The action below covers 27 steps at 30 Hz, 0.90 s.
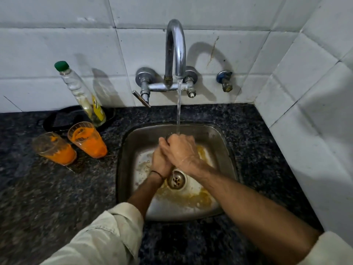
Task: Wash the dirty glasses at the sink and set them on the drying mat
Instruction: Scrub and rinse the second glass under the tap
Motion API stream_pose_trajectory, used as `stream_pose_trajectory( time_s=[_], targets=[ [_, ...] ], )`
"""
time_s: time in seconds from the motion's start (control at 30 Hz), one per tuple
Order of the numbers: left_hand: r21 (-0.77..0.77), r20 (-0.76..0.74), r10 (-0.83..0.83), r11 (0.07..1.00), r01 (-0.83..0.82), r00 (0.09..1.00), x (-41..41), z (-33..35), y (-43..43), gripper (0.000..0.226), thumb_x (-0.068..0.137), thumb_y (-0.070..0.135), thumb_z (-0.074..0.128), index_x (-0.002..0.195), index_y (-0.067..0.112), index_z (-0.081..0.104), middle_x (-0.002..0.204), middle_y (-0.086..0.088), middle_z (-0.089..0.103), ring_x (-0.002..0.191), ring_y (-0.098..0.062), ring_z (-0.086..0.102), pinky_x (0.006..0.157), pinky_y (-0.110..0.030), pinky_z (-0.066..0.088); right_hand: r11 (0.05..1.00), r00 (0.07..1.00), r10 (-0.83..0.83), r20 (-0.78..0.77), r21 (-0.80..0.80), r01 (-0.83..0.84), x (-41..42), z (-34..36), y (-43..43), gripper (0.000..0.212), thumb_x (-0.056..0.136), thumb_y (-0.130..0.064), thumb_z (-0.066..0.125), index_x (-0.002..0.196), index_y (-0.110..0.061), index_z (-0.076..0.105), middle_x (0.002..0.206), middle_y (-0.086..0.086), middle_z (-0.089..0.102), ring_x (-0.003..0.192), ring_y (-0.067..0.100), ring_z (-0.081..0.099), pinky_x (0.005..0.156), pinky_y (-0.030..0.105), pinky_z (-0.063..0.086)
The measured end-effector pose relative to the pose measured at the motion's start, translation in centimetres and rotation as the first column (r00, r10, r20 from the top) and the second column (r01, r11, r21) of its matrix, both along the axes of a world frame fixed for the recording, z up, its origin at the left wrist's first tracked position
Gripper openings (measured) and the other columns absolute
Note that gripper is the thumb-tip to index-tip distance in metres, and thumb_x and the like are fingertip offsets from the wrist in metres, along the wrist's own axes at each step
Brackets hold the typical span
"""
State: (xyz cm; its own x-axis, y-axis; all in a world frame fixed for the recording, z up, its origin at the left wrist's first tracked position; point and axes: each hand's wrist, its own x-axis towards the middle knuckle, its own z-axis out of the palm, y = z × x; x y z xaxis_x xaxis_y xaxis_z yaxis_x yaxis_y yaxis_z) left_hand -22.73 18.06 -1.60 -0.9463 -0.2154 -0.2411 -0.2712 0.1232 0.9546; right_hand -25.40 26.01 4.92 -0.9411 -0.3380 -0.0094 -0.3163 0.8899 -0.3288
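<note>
Washing step at the sink (221,150): my right hand (181,152) folds over my left hand (159,163) under the tap's stream (179,108); whether they enclose a glass I cannot tell. Left of them on the tabletop (38,188), an orange-smeared glass (87,140) and its twin (54,149) wait, likely next; a bottle (82,92) crowds behind.

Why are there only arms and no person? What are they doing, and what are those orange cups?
The camera sits on the person's head, looking down, so only their arms show. The left hand and right hand are pressed together in the sink, under water running from the tap. Whether they hold anything is hidden. On the dark counter to the left stand a nearer glass and a farther glass, both smeared orange and not yet washed, with a green-capped bottle behind them.
</note>
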Motion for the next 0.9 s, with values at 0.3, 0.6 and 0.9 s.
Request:
stream_pose_trajectory(
  time_s=[0.3,0.6,0.9],
  targets=[
    [0.2,-0.146,-0.46,0.853,0.482,0.876,0.5,4.0,-2.2,0.03,0.076,-0.012,0.071,0.093,0.013,0.07,0.087,0.003,0.074,0.087,-0.006,0.07,0.075,-0.016,0.054,0.866,0.861,0.484,0.155,0.06,-0.497,-1.3,4.1,3.8,0.038,0.103,-0.042,0.043,0.075,-0.024,0.063,0.062,-0.012,0.047,0.067,0.007,0.046,0.079,0.026,0.034],
    [-0.139,-0.136,-0.053,0.99,0.033,0.989,-0.4,3.1,1.3,0.022,0.084,0.021,0.074,0.102,0.016,0.062,0.089,0.002,0.069,0.078,-0.003,0.066,0.069,-0.029,0.057,0.991,0.997,0.013,0.075,-0.131,-0.003,-0.6,2.9,1.7,0.046,0.101,-0.044,0.044,0.07,-0.017,0.063,0.069,0.004,0.059,0.067,0.024,0.059,0.068,0.032,0.045],
    [-0.268,-0.124,-0.025,0.963,-0.009,0.992,-0.5,3.5,1.6,0.016,0.086,0.034,0.064,0.095,0.02,0.062,0.079,0.005,0.065,0.079,-0.018,0.063,0.061,-0.031,0.049,0.938,0.984,-0.115,0.134,-0.312,0.152,-0.2,2.3,1.9,0.051,0.103,-0.046,0.042,0.065,-0.018,0.058,0.061,0.0,0.058,0.06,0.019,0.056,0.063,0.031,0.042]
  ],
)
